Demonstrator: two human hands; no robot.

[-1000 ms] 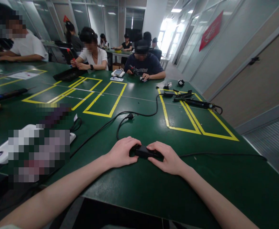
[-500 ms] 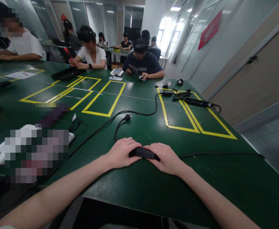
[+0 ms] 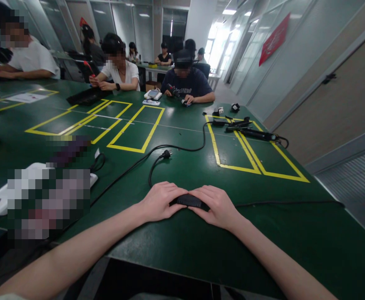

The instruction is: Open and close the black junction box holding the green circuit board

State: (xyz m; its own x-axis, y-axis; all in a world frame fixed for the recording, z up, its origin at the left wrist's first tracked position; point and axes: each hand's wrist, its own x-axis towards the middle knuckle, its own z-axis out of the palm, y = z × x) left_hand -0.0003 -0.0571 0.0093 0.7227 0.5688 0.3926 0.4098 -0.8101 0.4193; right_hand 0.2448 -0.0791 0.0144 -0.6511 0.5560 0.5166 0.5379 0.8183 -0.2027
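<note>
Clasping opposite ends, left fingers (image 3: 175, 192) and right fingers (image 3: 203, 191) hold an oblong black block (image 3: 189, 201).

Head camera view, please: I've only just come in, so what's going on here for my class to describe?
A person's left hand and right hand together grip a black oblong block, thumbs and fingers closed around its ends. A black plug lies on the green tabletop just beyond the left hand, its cord running back towards that hand. Across the table, a co-worker in a dark blue T-shirt bends over small items.
</note>
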